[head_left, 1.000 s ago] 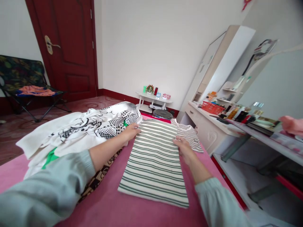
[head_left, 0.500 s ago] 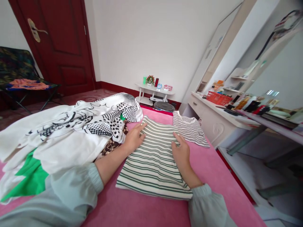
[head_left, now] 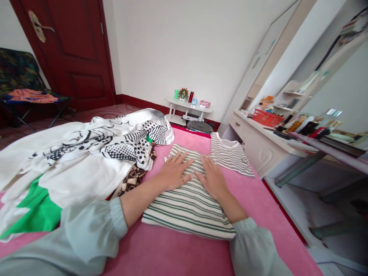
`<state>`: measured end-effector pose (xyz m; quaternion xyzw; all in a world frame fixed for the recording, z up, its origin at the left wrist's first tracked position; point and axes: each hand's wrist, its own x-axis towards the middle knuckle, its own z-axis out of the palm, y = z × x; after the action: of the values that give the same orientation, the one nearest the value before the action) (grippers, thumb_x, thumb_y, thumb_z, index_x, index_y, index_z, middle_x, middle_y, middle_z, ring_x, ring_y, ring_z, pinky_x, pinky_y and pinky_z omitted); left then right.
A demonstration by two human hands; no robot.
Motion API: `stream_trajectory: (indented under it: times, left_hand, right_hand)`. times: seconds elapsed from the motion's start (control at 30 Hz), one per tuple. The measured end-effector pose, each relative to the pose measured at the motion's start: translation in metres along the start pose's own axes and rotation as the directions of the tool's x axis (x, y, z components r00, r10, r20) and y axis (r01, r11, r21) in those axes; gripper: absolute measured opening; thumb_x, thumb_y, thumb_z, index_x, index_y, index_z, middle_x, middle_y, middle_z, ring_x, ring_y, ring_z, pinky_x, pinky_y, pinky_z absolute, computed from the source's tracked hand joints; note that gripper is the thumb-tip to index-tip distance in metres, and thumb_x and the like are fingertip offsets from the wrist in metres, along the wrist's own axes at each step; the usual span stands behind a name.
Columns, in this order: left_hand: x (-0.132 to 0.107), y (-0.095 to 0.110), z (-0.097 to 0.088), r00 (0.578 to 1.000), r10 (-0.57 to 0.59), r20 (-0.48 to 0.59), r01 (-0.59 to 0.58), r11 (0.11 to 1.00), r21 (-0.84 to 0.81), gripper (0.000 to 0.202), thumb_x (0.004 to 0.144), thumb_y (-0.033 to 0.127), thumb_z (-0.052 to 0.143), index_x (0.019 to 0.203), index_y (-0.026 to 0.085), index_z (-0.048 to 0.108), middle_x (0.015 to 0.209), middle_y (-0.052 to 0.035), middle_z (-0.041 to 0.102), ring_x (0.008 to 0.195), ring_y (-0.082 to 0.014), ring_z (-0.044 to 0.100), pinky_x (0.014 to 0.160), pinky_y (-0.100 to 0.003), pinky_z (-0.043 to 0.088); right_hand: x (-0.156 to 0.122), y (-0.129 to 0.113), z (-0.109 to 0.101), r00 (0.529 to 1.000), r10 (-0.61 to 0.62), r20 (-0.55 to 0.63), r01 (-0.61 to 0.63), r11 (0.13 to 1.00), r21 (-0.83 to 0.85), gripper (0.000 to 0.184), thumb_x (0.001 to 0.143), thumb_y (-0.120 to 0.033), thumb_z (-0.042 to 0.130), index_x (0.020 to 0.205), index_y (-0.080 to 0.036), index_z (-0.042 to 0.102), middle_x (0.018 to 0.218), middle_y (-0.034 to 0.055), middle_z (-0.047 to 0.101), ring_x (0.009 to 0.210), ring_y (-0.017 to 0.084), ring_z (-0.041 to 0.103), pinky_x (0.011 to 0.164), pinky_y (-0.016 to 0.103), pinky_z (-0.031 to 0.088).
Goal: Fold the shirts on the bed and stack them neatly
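Observation:
A folded cream garment with dark green stripes [head_left: 186, 209] lies on the pink bed cover [head_left: 169, 253] in front of me. My left hand [head_left: 176, 172] rests flat on its far left part, fingers spread. Beside it, my right hand [head_left: 212, 177] lies flat on the far right part, with the two thumbs close together. Neither hand grips the cloth. Past my right hand lies a smaller striped shirt [head_left: 231, 153], spread on the bed. To the left is a heap of white clothing with black patterns [head_left: 100, 153], with a green patch [head_left: 43, 207] on it.
A brown patterned cloth [head_left: 133, 178] pokes out beneath the white heap. On the right stands a white dresser [head_left: 258, 149] with a red basket [head_left: 266, 117] and bottles. A low white table [head_left: 186, 104] is by the far wall; a folding chair [head_left: 37, 97] stands left.
Both hands have moved inward from the garment's side edges and now lie flat on top of it. The garment's far edge looks shifted slightly nearer and somewhat rumpled.

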<state>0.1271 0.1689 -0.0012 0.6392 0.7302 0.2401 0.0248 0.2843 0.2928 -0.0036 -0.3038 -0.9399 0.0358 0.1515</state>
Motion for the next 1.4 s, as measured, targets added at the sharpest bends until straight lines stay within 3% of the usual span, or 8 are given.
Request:
stream_trajectory:
  times: [0.1,0.23,0.43,0.53,0.7,0.83,1.17,1.4]
  left_hand:
    - [0.000,-0.006,0.017,0.993,-0.061,0.103,0.055,0.997,0.057,0.063,0.088,0.065,0.032,0.143,0.035,0.035,0.156,-0.0018,0.018,0.143,-0.0331,0.009,0.113,-0.054,0.006]
    - [-0.001,-0.009,0.019,0.990,-0.057,0.127,0.046,0.995,0.090,0.067,0.088,0.069,0.025,0.145,0.036,0.029,0.157,-0.0019,0.014,0.143,-0.0320,0.006,0.113,-0.053,0.005]
    - [0.001,0.003,-0.002,0.948,-0.127,0.292,0.089,0.986,0.141,0.069,0.087,0.064,0.034,0.146,0.030,0.028,0.156,-0.0048,0.012,0.143,-0.0310,0.007,0.113,-0.053,0.008]
    - [0.004,0.018,-0.004,0.931,-0.199,0.306,0.149,0.972,0.180,0.066,0.082,0.053,0.050,0.142,0.027,0.039,0.153,-0.0086,0.025,0.140,-0.0341,0.020,0.110,-0.053,0.020]
    - [-0.014,0.048,0.013,0.933,-0.330,0.141,0.291,0.926,0.240,0.069,0.082,0.038,0.049,0.143,0.007,0.036,0.150,-0.0223,0.025,0.139,-0.0408,0.019,0.110,-0.057,0.017]
    - [-0.046,0.051,0.025,0.955,-0.297,0.020,0.287,0.934,0.212,0.062,0.092,0.042,0.027,0.146,0.012,0.029,0.155,-0.0137,0.018,0.142,-0.0328,0.012,0.113,-0.052,0.010]
    - [-0.079,0.046,0.026,0.966,-0.247,-0.077,0.255,0.961,0.107,0.061,0.090,0.052,0.031,0.144,0.022,0.036,0.154,-0.0054,0.025,0.143,-0.0294,0.012,0.114,-0.046,0.009]
    - [-0.075,0.044,0.017,0.952,-0.249,-0.176,0.253,0.967,0.000,0.048,0.085,0.046,0.048,0.127,0.025,0.056,0.142,-0.0048,0.046,0.134,-0.0255,0.034,0.111,-0.038,0.025]
  right_hand:
    - [0.003,0.013,0.020,0.981,0.078,0.175,-0.079,0.997,-0.001,0.060,0.095,-0.050,0.027,0.147,-0.021,0.027,0.155,0.0048,0.021,0.143,0.023,0.013,0.113,0.043,0.014]
    - [0.001,0.019,0.029,0.985,0.089,0.147,-0.086,0.996,-0.025,0.061,0.095,-0.054,0.024,0.147,-0.022,0.026,0.156,0.0043,0.016,0.144,0.022,0.010,0.114,0.043,0.012]
    - [0.014,0.010,0.003,0.937,0.126,0.327,-0.104,0.991,-0.084,0.062,0.094,-0.050,0.032,0.148,-0.021,0.024,0.156,0.0048,0.016,0.143,0.020,0.012,0.113,0.039,0.016]
    - [0.025,-0.008,-0.011,0.881,0.250,0.401,-0.203,0.967,-0.156,0.057,0.086,-0.036,0.051,0.140,-0.021,0.042,0.149,0.0084,0.035,0.135,0.025,0.034,0.108,0.040,0.028]
    - [0.003,-0.056,0.000,0.882,0.442,0.164,-0.399,0.885,-0.239,0.051,0.089,-0.022,0.034,0.136,-0.005,0.045,0.144,0.0242,0.037,0.131,0.035,0.038,0.101,0.055,0.029]
    - [-0.034,-0.068,0.017,0.898,0.430,-0.094,-0.440,0.881,-0.171,0.053,0.093,-0.027,0.024,0.142,-0.011,0.036,0.151,0.0156,0.030,0.139,0.029,0.023,0.106,0.049,0.022]
    - [-0.056,-0.064,0.012,0.914,0.396,-0.090,-0.404,0.909,-0.103,0.050,0.094,-0.036,0.028,0.139,-0.018,0.042,0.149,0.0118,0.034,0.137,0.027,0.026,0.106,0.046,0.023]
    - [-0.055,-0.064,0.010,0.914,0.380,-0.140,-0.394,0.915,-0.087,0.044,0.092,-0.033,0.032,0.129,-0.018,0.051,0.142,0.0118,0.044,0.132,0.029,0.033,0.102,0.047,0.028]
